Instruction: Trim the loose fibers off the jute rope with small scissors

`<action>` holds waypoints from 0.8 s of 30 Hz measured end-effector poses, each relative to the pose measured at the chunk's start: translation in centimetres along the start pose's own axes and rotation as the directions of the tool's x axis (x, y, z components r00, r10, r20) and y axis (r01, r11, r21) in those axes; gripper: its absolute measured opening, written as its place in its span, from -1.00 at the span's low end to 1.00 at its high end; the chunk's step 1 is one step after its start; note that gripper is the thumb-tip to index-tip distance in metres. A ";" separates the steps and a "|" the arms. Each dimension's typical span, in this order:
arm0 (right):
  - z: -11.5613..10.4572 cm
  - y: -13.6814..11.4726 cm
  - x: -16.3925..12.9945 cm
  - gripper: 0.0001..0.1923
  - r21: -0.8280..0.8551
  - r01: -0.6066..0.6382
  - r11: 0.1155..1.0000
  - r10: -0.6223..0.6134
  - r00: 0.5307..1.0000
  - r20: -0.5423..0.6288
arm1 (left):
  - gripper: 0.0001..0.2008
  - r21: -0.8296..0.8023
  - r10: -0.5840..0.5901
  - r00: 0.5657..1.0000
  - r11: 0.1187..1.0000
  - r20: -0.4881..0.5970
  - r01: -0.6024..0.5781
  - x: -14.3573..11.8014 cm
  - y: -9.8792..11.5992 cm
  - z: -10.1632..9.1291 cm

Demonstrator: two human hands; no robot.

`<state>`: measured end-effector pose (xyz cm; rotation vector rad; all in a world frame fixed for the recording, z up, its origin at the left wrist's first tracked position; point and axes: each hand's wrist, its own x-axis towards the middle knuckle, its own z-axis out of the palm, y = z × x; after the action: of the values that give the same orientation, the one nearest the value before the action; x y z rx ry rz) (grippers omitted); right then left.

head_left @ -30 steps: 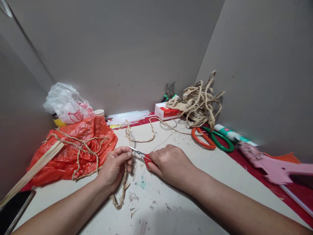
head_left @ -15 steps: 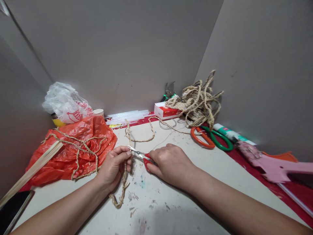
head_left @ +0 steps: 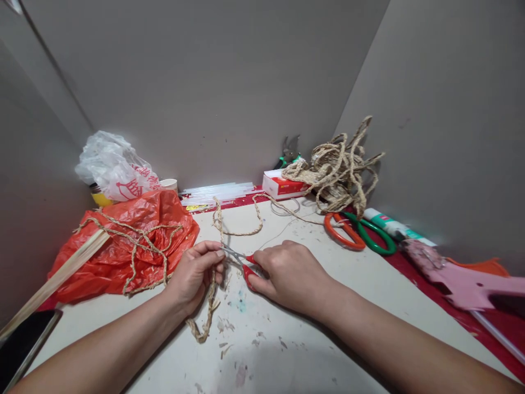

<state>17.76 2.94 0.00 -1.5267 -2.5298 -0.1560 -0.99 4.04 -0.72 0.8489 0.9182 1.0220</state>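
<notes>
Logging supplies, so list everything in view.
Scissors: one, red-handled, centre
Cords: count unclear, tan, centre, left
Rope heap: one, tan, right
Crumpled bag: one, red, left
Strip: one, cream, left
Plastic bag: one, white, left
Container: one, yellow, left
Cup: one, white, back
Sticks: several, translucent, back
Box: one, red-white, back
Pruners: one, green-handled, back
Coil: one, grey, back
Handles: two, orange, green, right
Tube: one, white-green, right
Glue gun: one, pink, right
Object: one, orange, right
Slab: one, black, left
Board: one, pale, centre
Covering: one, red, beneath
Left grip: one, bare, centre
Right grip: one, bare, centre
</notes>
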 end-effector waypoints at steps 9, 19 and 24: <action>0.2 0.4 0.1 -0.73 0.066 -0.021 0.998 0.022 1.000 -0.017 | -0.87 0.014 -0.005 1.000 1.000 -0.022 0.005 0.0 0.0 0.0; 0.2 0.2 0.1 -0.73 0.022 -0.015 1.000 0.014 1.000 0.019 | -0.84 -0.007 -0.010 1.000 1.000 -0.028 0.010 0.0 0.1 0.2; 0.4 0.5 0.1 -0.72 0.071 -0.041 0.997 0.042 0.999 -0.011 | -0.83 -0.012 -0.012 0.999 1.000 -0.032 0.012 0.1 0.0 0.1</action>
<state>18.14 3.29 -0.38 -1.5454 -2.4648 -0.0691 -0.84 4.10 -0.74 0.8182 0.9428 1.0328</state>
